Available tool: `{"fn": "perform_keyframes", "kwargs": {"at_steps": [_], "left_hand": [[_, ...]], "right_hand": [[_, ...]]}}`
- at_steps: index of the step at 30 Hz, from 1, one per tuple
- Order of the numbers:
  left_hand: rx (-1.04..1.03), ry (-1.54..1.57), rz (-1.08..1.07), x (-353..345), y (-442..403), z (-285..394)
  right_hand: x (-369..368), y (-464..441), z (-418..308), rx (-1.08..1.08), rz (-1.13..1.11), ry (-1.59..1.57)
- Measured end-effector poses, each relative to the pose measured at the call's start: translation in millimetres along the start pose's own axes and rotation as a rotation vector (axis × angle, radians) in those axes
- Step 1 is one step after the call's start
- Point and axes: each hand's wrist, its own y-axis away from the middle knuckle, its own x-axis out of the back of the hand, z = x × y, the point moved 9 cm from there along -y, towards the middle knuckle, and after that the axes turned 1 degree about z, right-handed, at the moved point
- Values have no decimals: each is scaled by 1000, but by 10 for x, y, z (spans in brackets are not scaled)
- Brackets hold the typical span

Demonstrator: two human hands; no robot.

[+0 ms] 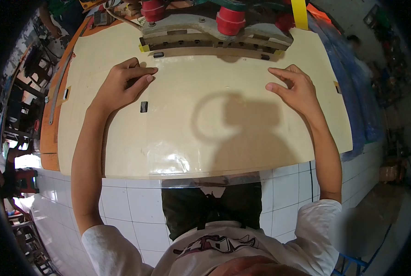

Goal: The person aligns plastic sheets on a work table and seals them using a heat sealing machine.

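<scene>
Farthest from the press, on its near side, a clear plastic sheet runs its loose end past the front edge of the cream board, over the dark trousers. By its look it should weigh next to nothing, limp and rather slippery, apt to crease or cling to the board (the glare shows up its ripples, though its right edge is hard to trace). The side edges seem the place to take it, with a light pinch near the press so that it stays flat.

Nearer the press, a black block lies by the sheet's left edge. Closer in, below the press's left end, is the left hand, thumb and forefinger a narrow gap apart, tips at that edge; whether they touch the film, I cannot tell. Below the press's right end, the right hand has a somewhat wider gap between thumb and forefinger, with nothing visible in it. The sheet lies between the two hands. Just before the press sit two more small blocks, the left block and the right block.
</scene>
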Motion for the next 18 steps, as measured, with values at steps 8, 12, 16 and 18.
{"fn": "perform_keyframes", "kwargs": {"at_steps": [8,12,16,18], "left_hand": [[-10,25,17,2,-1,42],[13,6,-7,3,-2,46],[22,18,1,-7,0,28],[4,19,14,1,4,40]], "right_hand": [[-13,1,14,-4,-10,52],[-35,-2,34,-4,-25,56],[-37,-8,43,1,-11,57],[-35,-10,42,-4,-10,65]]}}
